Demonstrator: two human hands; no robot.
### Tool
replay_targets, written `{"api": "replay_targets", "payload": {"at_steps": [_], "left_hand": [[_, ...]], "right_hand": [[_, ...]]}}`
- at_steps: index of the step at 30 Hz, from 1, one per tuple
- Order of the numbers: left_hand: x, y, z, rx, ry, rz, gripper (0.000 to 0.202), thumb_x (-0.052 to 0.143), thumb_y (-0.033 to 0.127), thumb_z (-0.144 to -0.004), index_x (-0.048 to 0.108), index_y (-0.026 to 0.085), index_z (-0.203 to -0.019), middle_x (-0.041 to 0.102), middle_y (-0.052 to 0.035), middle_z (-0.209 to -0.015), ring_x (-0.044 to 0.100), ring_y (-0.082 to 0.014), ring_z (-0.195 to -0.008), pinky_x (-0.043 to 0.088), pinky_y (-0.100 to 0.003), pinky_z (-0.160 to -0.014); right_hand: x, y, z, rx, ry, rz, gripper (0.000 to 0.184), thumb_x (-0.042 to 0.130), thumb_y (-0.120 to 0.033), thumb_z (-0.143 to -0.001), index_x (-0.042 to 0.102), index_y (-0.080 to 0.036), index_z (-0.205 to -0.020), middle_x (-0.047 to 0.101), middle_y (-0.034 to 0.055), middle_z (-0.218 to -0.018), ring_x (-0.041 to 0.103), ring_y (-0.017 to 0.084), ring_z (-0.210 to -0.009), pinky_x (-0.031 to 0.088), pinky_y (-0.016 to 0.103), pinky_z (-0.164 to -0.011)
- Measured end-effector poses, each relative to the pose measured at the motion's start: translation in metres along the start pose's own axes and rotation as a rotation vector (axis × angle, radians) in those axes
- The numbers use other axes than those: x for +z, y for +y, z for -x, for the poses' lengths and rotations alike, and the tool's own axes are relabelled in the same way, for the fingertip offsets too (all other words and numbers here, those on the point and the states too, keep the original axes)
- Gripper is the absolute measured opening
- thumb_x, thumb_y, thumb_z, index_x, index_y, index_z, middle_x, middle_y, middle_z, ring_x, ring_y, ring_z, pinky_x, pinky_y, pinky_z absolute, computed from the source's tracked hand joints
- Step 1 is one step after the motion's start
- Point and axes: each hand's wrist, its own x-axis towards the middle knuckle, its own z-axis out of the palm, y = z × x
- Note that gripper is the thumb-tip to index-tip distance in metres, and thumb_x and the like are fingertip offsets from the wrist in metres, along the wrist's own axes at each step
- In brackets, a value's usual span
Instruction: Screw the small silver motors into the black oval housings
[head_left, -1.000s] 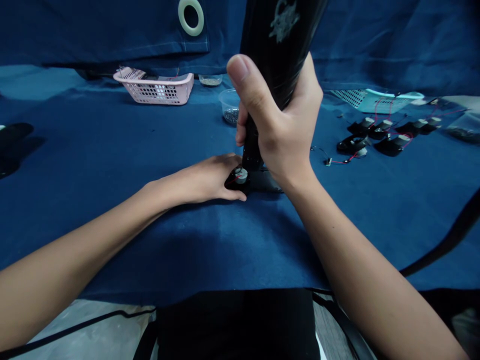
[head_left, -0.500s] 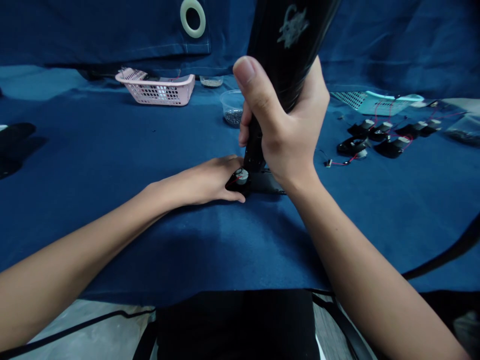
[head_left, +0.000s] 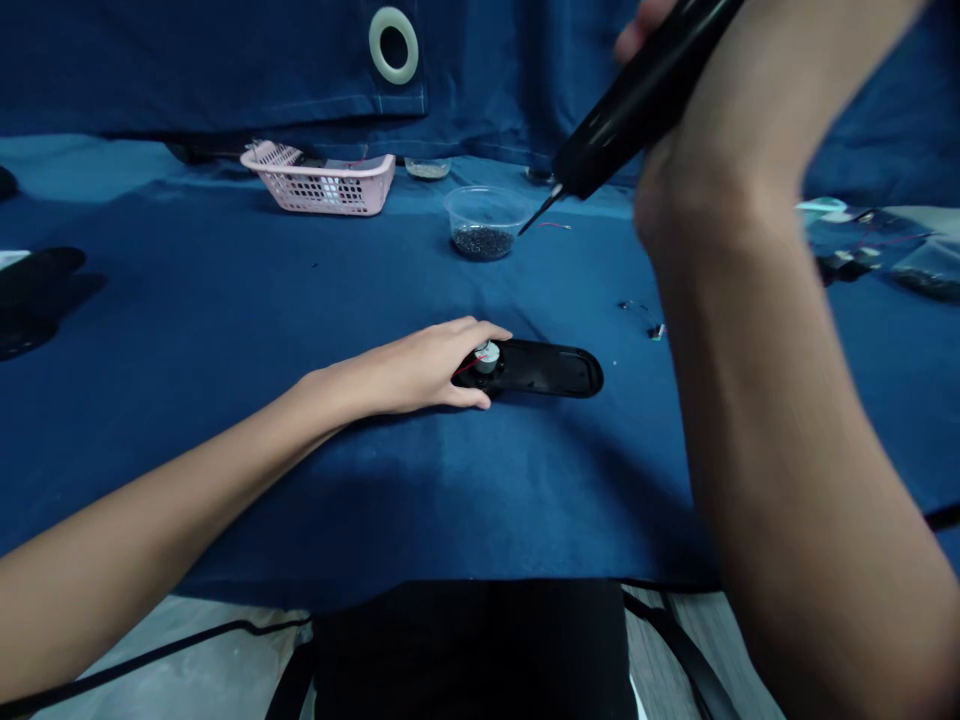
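Observation:
Flat on the blue cloth lies a long black plastic housing [head_left: 551,368] with a small motor [head_left: 487,357] and a red wire at its left end. Around that end my left hand [head_left: 427,368] is closed, thumb on the near side and fingers on the far side. My right hand [head_left: 697,150], partly cut off by the top edge, grips a black electric screwdriver [head_left: 622,125]. Its thin bit points down and left, its tip beside a clear round tub [head_left: 487,222] of small dark screws. I cannot tell whether a screw is on the tip.
A pink basket [head_left: 330,185] stands at the back left, with a second shallow tub [head_left: 427,168] beside it. Black parts [head_left: 41,290] lie at far left. A small wired piece [head_left: 654,328] is right of the housing. Motor parts [head_left: 851,262] and a plastic bag [head_left: 934,265] lie farther right.
My right hand has lifted the screwdriver off the housing and swung it up and right, its bit now by the screw tub. My left hand has stayed on the housing.

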Motion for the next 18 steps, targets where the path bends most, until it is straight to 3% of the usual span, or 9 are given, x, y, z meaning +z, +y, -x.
{"api": "replay_targets", "payload": {"at_steps": [1, 3, 6, 9, 12, 15, 18], "left_hand": [[-0.001, 0.001, 0.001, 0.002, -0.017, 0.001, 0.068, 0.069, 0.04, -0.086, 0.04, 0.029, -0.146, 0.055, -0.0049, -0.131, 0.056, -0.0212, -0.114, 0.043, -0.028, -0.093], [-0.002, 0.001, 0.003, 0.002, -0.056, 0.001, 0.069, 0.067, 0.039, -0.087, 0.036, 0.032, -0.149, 0.053, -0.0052, -0.131, 0.055, -0.0219, -0.116, 0.042, -0.029, -0.094], [-0.003, 0.002, 0.005, 0.001, -0.086, 0.0, 0.07, 0.063, 0.038, -0.088, 0.032, 0.034, -0.151, 0.051, -0.0058, -0.136, 0.049, -0.0247, -0.127, 0.041, -0.032, -0.099], [-0.004, 0.001, 0.008, 0.008, -0.066, 0.0, 0.073, 0.063, 0.035, -0.087, 0.03, 0.031, -0.152, 0.048, -0.0061, -0.143, 0.045, -0.0248, -0.132, 0.038, -0.033, -0.104], [-0.004, 0.002, 0.01, -0.03, -0.028, 0.024, 0.061, 0.064, 0.031, -0.083, 0.042, 0.028, -0.14, 0.056, -0.0039, -0.131, 0.056, -0.0218, -0.117, 0.043, -0.03, -0.095], [-0.004, 0.002, 0.012, -0.053, 0.013, 0.037, 0.046, 0.062, 0.028, -0.081, 0.049, 0.027, -0.126, 0.061, -0.0028, -0.116, 0.061, -0.0208, -0.1, 0.046, -0.029, -0.08], [-0.003, 0.003, 0.012, -0.033, 0.061, 0.025, 0.048, 0.06, 0.026, -0.08, 0.048, 0.027, -0.126, 0.058, -0.0042, -0.121, 0.061, -0.0221, -0.1, 0.048, -0.033, -0.083]], "right_hand": [[0.0, 0.013, 0.0, -0.093, 0.171, -0.089, 0.024, 0.028, -0.031, -0.103, 0.035, -0.027, -0.08, 0.044, -0.0043, -0.07, 0.055, 0.008, -0.057, 0.051, 0.02, -0.054], [0.0, 0.046, 0.009, 0.183, 0.246, -0.085, 0.018, 0.035, -0.031, -0.1, 0.035, -0.028, -0.082, 0.044, -0.0046, -0.068, 0.055, 0.009, -0.058, 0.055, 0.023, -0.06], [-0.004, 0.098, 0.031, 0.431, 0.345, -0.059, 0.015, 0.035, -0.027, -0.097, 0.032, -0.026, -0.083, 0.047, -0.0017, -0.075, 0.061, 0.01, -0.068, 0.059, 0.025, -0.071], [-0.017, 0.13, 0.044, 0.624, 0.367, 0.03, 0.006, 0.034, -0.028, -0.098, 0.037, -0.025, -0.092, 0.054, 0.0003, -0.085, 0.066, 0.009, -0.085, 0.059, 0.024, -0.078], [-0.032, 0.138, 0.044, 0.716, 0.305, 0.119, 0.007, 0.038, -0.03, -0.097, 0.042, -0.024, -0.096, 0.056, 0.0007, -0.08, 0.067, 0.013, -0.079, 0.06, 0.03, -0.071], [-0.047, 0.131, 0.041, 0.79, 0.215, 0.259, 0.016, 0.052, -0.037, -0.092, 0.05, -0.022, -0.09, 0.058, 0.0014, -0.071, 0.065, 0.017, -0.065, 0.059, 0.034, -0.06], [-0.061, 0.125, 0.04, 0.833, 0.106, 0.423, 0.032, 0.066, -0.051, -0.084, 0.055, -0.02, -0.08, 0.058, 0.0037, -0.059, 0.059, 0.019, -0.051, 0.054, 0.036, -0.049]]}}
